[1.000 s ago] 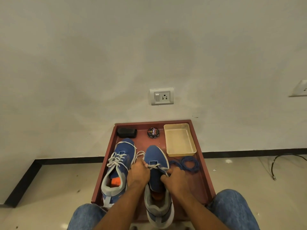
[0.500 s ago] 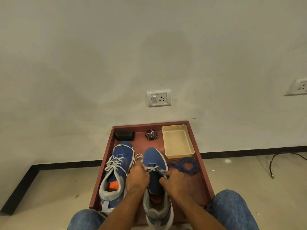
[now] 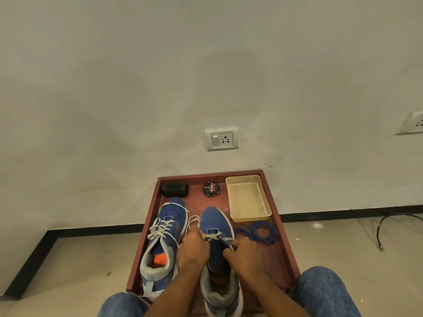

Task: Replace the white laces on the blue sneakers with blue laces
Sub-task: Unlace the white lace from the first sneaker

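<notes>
White lace (image 3: pixel 215 235) on right sneaker (image 3: pixel 217 227), mid-tray (image 3: pixel 285 243): soft, light, limp. Pinched by left hand (image 3: pixel 193 250) and right hand (image 3: pixel 243 252); best gripped near eyelets.

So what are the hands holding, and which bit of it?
Both hands hold the white lace of the right sneaker: left hand its left strand, right hand its right strand, near the lowest eyelets.
</notes>
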